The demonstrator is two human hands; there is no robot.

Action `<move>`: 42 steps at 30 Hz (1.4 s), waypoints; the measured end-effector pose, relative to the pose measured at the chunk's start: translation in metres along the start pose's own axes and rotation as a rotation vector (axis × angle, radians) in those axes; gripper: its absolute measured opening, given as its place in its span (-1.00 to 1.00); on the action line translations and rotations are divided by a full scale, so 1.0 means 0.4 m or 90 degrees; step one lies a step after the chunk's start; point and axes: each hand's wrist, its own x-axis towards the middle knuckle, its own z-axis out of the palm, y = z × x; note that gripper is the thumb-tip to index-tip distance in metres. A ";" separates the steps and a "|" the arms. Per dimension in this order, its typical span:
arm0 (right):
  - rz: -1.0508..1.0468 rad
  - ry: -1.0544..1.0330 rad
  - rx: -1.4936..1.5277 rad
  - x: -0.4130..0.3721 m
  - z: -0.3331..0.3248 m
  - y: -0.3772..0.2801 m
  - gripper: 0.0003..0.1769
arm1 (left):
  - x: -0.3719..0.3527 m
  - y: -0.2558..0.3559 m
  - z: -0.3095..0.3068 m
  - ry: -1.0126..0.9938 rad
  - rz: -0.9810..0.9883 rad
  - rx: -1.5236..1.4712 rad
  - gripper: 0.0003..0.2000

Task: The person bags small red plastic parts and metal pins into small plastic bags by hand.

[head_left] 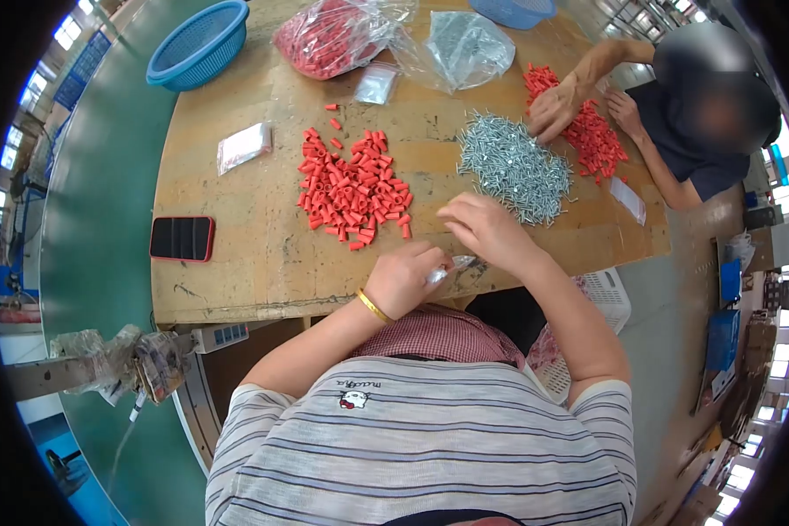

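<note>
My left hand (407, 278), with a yellow band at its wrist, is closed on a small clear plastic bag (437, 274) by the table's front edge. My right hand (489, 233) is just above and right of that bag, its fingers curled together. Whatever those fingers hold, if anything, is too small to make out. Beyond my left hand lies a heap of red plastic anchors (355, 188). A pile of silvery screws (510, 165) spreads just past my right hand.
A person (706, 114) opposite right reaches to the screws, beside a second red heap (594, 140). Phone (182, 238), packs of small bags (245, 147), a large bag of red pieces (329, 39), a clear bag (469, 48) and a blue basket (200, 46) lie around the table (237, 285).
</note>
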 end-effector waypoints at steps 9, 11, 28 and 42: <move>-0.247 -0.085 -0.155 0.105 0.114 -0.010 -0.89 | -0.052 -0.010 -0.023 0.026 -0.028 -0.053 -0.90; -0.276 -0.106 -0.194 0.111 0.111 -0.017 -0.90 | -0.058 -0.019 -0.021 0.031 -0.031 -0.052 -0.90; 0.251 0.085 0.267 -0.026 0.027 -0.010 -0.79 | 0.019 -0.044 -0.029 0.031 -0.081 0.075 -0.92; 0.005 0.137 0.066 -0.059 0.035 0.046 -0.82 | 0.034 -0.020 -0.038 0.016 -0.016 0.088 -0.89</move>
